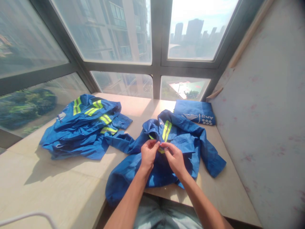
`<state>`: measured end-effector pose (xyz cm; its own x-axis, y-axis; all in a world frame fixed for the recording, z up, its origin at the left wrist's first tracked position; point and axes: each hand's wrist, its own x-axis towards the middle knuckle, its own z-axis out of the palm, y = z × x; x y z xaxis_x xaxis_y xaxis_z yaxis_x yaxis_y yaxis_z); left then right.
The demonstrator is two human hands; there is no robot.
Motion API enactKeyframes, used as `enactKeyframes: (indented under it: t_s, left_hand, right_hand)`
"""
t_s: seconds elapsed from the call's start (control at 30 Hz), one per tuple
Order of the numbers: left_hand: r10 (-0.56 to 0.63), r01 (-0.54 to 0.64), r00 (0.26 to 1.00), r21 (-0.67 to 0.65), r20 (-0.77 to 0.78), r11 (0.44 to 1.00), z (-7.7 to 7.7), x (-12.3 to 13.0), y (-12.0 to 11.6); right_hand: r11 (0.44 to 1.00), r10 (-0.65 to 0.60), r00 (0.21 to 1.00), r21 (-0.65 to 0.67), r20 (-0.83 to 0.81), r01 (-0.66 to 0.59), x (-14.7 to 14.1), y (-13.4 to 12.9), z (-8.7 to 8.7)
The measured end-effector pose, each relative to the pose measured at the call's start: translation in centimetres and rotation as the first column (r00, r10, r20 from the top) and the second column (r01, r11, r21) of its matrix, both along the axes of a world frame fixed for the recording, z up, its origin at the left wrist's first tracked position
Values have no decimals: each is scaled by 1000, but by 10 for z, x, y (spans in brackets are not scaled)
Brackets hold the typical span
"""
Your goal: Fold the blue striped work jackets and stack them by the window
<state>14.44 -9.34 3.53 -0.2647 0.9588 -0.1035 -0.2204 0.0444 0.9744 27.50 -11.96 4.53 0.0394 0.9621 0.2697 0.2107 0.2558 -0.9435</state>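
Blue cloth is pinched between your fingertips: the thumb and forefinger of your left hand [149, 154] and those of your right hand [174, 156] nearly meet at the front of the blue jacket [183, 143], just below its collar. A tiny reddish spot shows by your right fingertips, too small to make out. Your other fingers are curled in toward the palms.

Around your hands, the jacket lies rumpled across the near edge of the pale ledge [71, 187], right in front of you. A yellow-and-grey reflective stripe [167, 130] shows just beyond your fingertips. One sleeve [212, 159] bends out to your right; on your left, blue cloth reaches across to a second blue jacket [81, 135], which lies in a loose heap with several reflective bands showing.

Just behind your jacket, close to the wall [269, 95], sits a folded blue garment [195, 109] with white lettering upside down to you. Your pale trousers [164, 218] show below the ledge's edge, and a white cable [26, 214] curves through the near left corner. Beyond everything, grey window frames [156, 38] hold panes looking onto tall buildings and greenery, with sunlight falling across the ledge.
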Motion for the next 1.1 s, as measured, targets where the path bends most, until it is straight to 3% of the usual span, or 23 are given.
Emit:
enactKeyframes:
  t_s: [0.1, 0.2, 0.33, 0.4, 0.5, 0.57, 0.67, 0.73, 0.8, 0.87, 0.93, 1.0, 1.1]
  left_hand:
    - [-15, 16, 998, 16, -67, 1000, -5, -2, -2]
    - [-47, 63, 949, 40, -311, 997, -1, -5, -8]
    - [-125, 240, 686, 61, -716, 969, 7, -8, -24]
    - [-173, 334, 557, 29, -812, 942, 7, -10, -32]
    - [-247, 424, 433, -46, -867, 905, 4, -14, -40]
    - [-278, 459, 373, -85, -885, 885, 4, -17, -42]
    - [-294, 504, 309, -107, -904, 857, 10, -19, -42]
    - [-301, 513, 318, -104, -899, 852, 14, -21, -42]
    - [-312, 489, 365, -104, -877, 866, 15, -24, -43]
    - [-321, 453, 418, -111, -850, 885, 13, -27, -43]
    - [-314, 421, 465, -105, -828, 901, 9, -30, -43]
    - [-301, 397, 528, -82, -794, 914, 6, -31, -42]
    - [-312, 413, 639, -29, -703, 910, 8, -28, -40]
  right_hand:
    - [999, 17, 1000, -43, -15, -17, -1, -2, -3]
    - [993, 56, 998, -102, -23, -58, 0, -4, -5]
    - [990, -11, 1000, -139, 3, 12, 10, 3, -2]
    - [992, -69, 997, -104, 35, 73, 15, 16, 7]
    - [997, -44, 985, -47, 170, 53, 14, 46, 30]
    - [999, 12, 931, -51, 364, 7, 5, 68, 46]
    - [989, 106, 729, -147, 677, -7, -11, 97, 62]
    - [977, 182, 606, -214, 775, -19, -17, 109, 64]
    - [975, 209, 590, -216, 780, -59, -18, 115, 65]
    - [990, 141, 688, -116, 712, -83, -13, 114, 69]
    - [995, 28, 817, 66, 576, -81, -4, 104, 79]
    - [961, -82, 910, 275, 408, -37, 7, 85, 92]
    - [871, -255, 949, 471, 187, 141, 27, 43, 95]
